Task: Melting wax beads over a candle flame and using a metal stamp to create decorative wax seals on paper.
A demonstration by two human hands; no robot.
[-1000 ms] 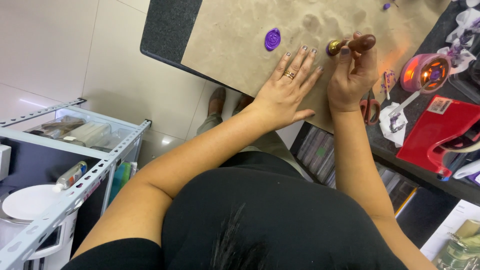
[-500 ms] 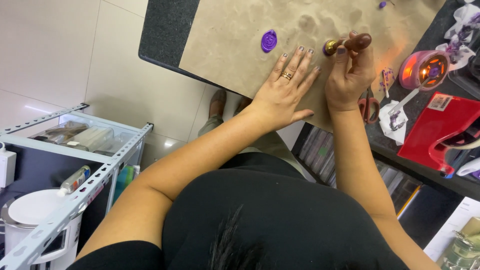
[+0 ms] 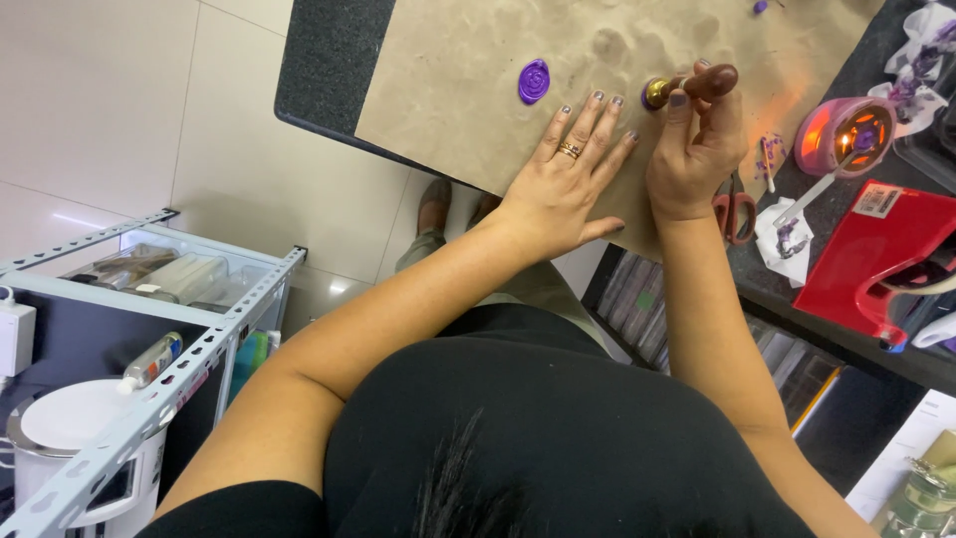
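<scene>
We press our left hand (image 3: pixel 561 177) flat on the brown paper sheet (image 3: pixel 468 60), fingers spread and holding nothing. Our right hand (image 3: pixel 694 149) is closed around a stamp (image 3: pixel 687 88) with a dark wooden handle and brass head, its head lying low on the sheet just beside our left fingertips. A round purple wax seal (image 3: pixel 534 81) sits on the sheet, near those fingertips on the far side from the stamp. Off the sheet's edge, beyond our right hand, lie scissors (image 3: pixel 734 206), a lit pink candle holder (image 3: pixel 849 134) and a red tape dispenser (image 3: pixel 881 259).
</scene>
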